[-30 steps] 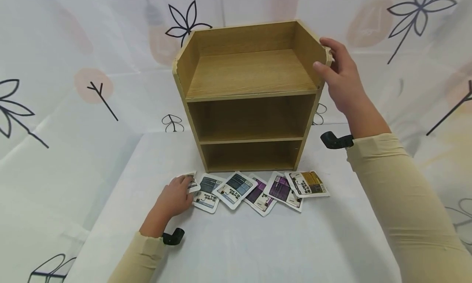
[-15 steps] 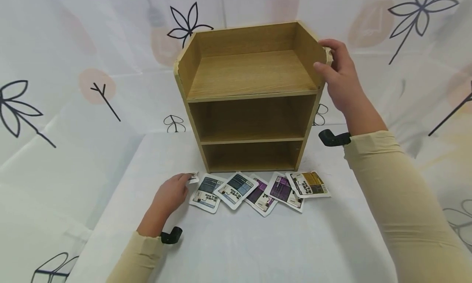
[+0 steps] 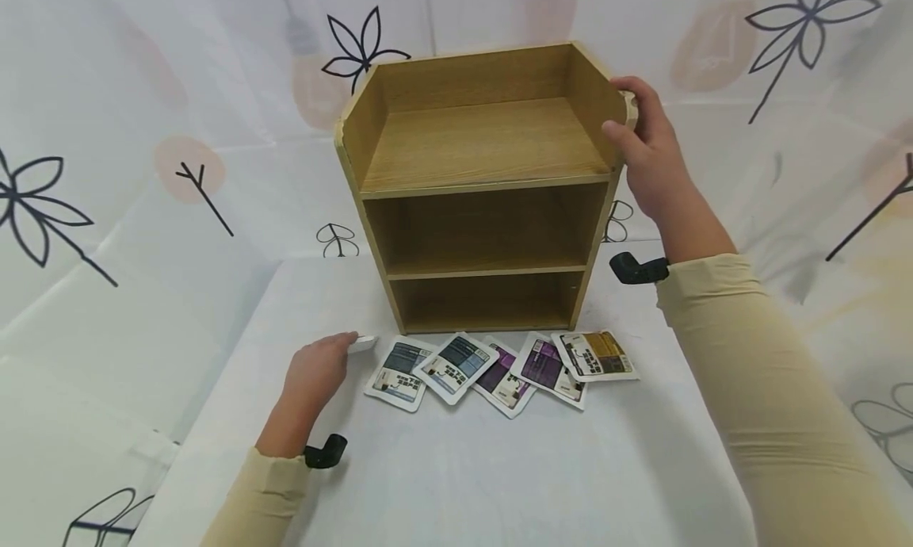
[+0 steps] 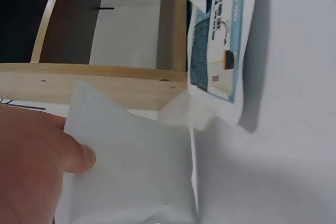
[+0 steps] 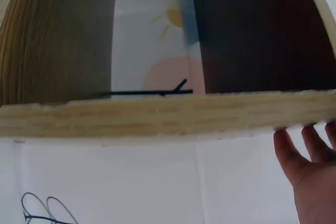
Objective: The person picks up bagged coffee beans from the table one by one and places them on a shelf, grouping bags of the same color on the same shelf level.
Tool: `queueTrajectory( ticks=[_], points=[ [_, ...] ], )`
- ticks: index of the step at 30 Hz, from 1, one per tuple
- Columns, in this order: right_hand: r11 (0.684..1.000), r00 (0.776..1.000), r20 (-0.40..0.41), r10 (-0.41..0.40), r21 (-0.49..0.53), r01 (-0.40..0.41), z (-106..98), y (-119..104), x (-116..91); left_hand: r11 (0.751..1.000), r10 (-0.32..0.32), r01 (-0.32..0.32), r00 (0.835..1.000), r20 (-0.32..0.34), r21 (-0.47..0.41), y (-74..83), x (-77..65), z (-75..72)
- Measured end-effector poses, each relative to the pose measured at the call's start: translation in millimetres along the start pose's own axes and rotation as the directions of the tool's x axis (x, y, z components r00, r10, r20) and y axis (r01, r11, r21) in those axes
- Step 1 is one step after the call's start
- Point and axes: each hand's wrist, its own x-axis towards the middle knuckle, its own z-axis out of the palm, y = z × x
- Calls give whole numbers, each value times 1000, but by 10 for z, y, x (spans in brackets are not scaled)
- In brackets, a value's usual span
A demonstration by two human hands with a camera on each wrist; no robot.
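Observation:
A wooden shelf unit (image 3: 492,147) with two open compartments under a walled top stands on the white table. My right hand (image 3: 652,154) grips the upper edge of its right side panel; in the right wrist view the fingers (image 5: 287,150) meet that edge (image 5: 168,121). My left hand (image 3: 317,371) pinches a white coffee packet (image 4: 131,166), thumb on its plain face, left of the shelf's base. In the head view this packet shows nearly edge-on. Just right of it lies a blue-grey coffee packet (image 3: 399,372), overlapped by another blue-grey packet (image 3: 455,366).
Two purple packets (image 3: 499,379) and a brown-and-yellow packet (image 3: 597,355) continue the overlapping row before the shelf. Behind the table (image 3: 456,468) hangs a white cloth (image 3: 235,71) printed with flowers and light bulbs. Each wrist wears a black strap mount (image 3: 326,452).
My left hand has drawn its packet leftward, away from the row, and tipped it edge-on. My right hand keeps its grip on the shelf, which stays in place.

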Motion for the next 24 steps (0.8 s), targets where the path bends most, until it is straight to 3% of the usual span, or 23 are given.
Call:
queueTrajectory(
  ticks=[5, 11, 19, 24],
  points=[
    [1000, 999, 28, -23, -9, 24, -28, 62, 19, 1000, -28, 28, 1000, -13, 5, -7, -18, -92],
    [995, 999, 33, -39, -88, 42, -47, 80, 38, 1000, -13, 13, 999, -52, 6, -1, -18, -178],
    [987, 998, 41, -45, -155, 51, -64, 85, 27, 999, 33, -37, 984, -176, -21, 66, -62, -276],
    [993, 998, 36, -52, -107, 56, -77, 100, 17, 997, 68, -74, 968, -244, -17, 145, -91, -408]
  ],
)
